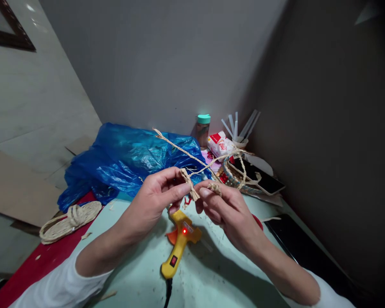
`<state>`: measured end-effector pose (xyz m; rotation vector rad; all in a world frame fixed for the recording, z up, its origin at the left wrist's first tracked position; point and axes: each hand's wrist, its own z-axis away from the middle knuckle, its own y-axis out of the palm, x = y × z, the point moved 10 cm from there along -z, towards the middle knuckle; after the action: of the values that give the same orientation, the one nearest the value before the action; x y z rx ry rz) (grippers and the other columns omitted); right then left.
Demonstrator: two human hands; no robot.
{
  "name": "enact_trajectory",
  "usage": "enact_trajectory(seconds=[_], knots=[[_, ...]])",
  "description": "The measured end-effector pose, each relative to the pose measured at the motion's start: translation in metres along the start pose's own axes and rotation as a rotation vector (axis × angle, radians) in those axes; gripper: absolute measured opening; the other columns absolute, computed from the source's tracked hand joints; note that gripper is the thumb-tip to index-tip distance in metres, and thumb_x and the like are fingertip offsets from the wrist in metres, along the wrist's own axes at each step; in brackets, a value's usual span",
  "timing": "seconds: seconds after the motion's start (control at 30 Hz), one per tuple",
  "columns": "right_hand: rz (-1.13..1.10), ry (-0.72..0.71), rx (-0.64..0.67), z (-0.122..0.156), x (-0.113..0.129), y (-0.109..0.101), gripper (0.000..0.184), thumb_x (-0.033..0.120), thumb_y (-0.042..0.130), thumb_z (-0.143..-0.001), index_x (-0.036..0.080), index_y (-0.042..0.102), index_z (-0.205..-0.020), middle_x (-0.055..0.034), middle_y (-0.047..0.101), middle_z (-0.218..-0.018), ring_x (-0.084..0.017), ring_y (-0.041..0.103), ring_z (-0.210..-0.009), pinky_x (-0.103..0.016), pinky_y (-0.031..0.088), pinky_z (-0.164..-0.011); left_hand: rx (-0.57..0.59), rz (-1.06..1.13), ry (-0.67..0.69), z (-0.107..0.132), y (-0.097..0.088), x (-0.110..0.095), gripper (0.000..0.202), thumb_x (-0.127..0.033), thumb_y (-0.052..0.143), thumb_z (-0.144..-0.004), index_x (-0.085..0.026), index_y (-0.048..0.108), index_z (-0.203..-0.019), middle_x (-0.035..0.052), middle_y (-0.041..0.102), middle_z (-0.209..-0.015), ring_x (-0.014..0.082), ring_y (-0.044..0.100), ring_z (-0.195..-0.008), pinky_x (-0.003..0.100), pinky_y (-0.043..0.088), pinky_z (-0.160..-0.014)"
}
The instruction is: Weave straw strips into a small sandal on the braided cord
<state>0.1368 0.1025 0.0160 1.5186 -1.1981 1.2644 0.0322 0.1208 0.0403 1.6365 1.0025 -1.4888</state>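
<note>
While left fingers [177, 194] and right fingers [214, 200] pinch twisted tan straw cord [193, 193], one end slanting down-right, a yellow plastic glue gun [179, 248] lies below.

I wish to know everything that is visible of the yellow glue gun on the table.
The yellow plastic-looking glue gun lies on the pale green tabletop, handle end nearest the camera. An orange trigger sticks out to the left. A small round red light glows farther up, beside a label. The handle has a rectangular red switch in a dark frame; a black cord leaves its end. The bare left hand overlaps its far end; contact is unclear.
</note>
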Motion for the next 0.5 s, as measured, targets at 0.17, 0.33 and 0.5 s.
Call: enact_trajectory(seconds=[0.17,0.33,0.5], knots=[[0.172,-0.089,-0.024,0.000,0.017,0.000,0.020,0.026,0.054,-0.093,0.017,0.060,-0.077,0.0040,0.053,-0.065,-0.007,0.040,-0.056,-0.021,0.029,-0.051,-0.028,-0.106,0.010,0.001,0.001,-0.001,0.017,-0.033,0.057,-0.090,-0.017,0.055,-0.085,-0.0040,0.048,-0.068,0.0084,0.042,-0.057,0.020,0.036,-0.050],[0.245,-0.108,-0.033,0.000,0.019,0.000,0.020,0.026,0.055,-0.092,0.017,0.063,-0.076,0.0033,0.057,-0.066,-0.009,0.047,-0.059,-0.021,0.034,-0.055,-0.097,-0.265,0.045,0.002,0.001,-0.006,0.017,-0.032,0.057,-0.089,-0.017,0.053,-0.080,-0.0042,0.048,-0.070,0.0078,0.043,-0.055,0.021,0.039,-0.050],[0.317,-0.089,-0.062,0.000,0.017,-0.002,0.021,0.026,0.054,-0.091,0.016,0.061,-0.074,0.0032,0.056,-0.064,-0.008,0.043,-0.057,-0.021,0.033,-0.054,-0.091,-0.307,0.030,0.003,0.005,-0.001,0.018,-0.034,0.053,-0.091,-0.018,0.052,-0.083,-0.0047,0.046,-0.071,0.0079,0.045,-0.053,0.021,0.041,-0.048]])
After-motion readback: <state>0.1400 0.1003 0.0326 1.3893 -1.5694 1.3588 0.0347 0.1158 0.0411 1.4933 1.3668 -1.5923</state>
